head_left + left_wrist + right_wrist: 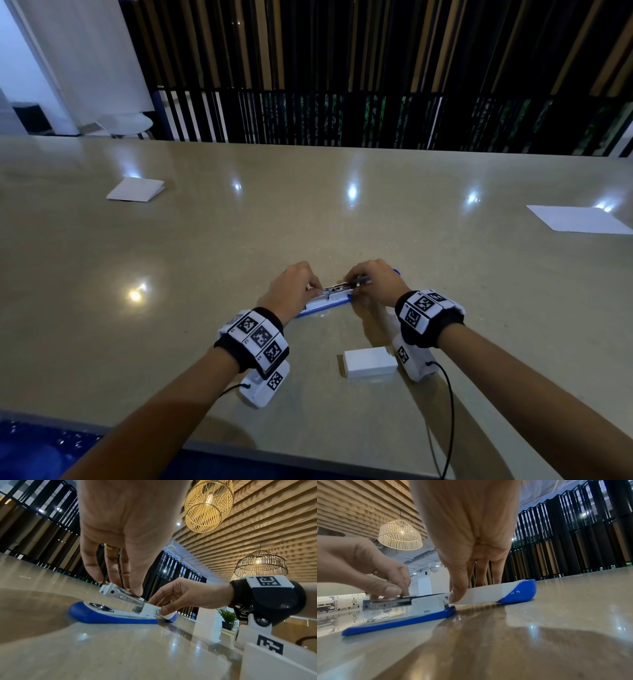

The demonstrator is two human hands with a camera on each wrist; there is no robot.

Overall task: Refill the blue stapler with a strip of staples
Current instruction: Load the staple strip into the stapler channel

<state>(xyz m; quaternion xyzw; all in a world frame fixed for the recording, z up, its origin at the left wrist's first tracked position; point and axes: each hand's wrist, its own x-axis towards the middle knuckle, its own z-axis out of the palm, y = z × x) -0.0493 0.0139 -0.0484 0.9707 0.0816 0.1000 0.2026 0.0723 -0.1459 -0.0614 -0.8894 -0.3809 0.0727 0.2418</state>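
The blue and white stapler (322, 306) lies swung open flat on the beige table (205, 260). Its metal magazine (123, 596) points left above the blue base (393, 623). My left hand (294, 291) pinches the magazine from above with thumb and fingertips (393, 590). Whether a staple strip lies under them I cannot tell. The white cover with the blue tip (488, 593) rests flat on the table to the right. My right hand (376, 281) pinches that cover near the hinge, thumb (458, 595) in front, fingers behind.
A small white box (370, 362) lies near my right wrist. A folded white paper (135, 189) sits at the far left and a white sheet (579, 219) at the far right. The table's front edge (239, 448) is close to me.
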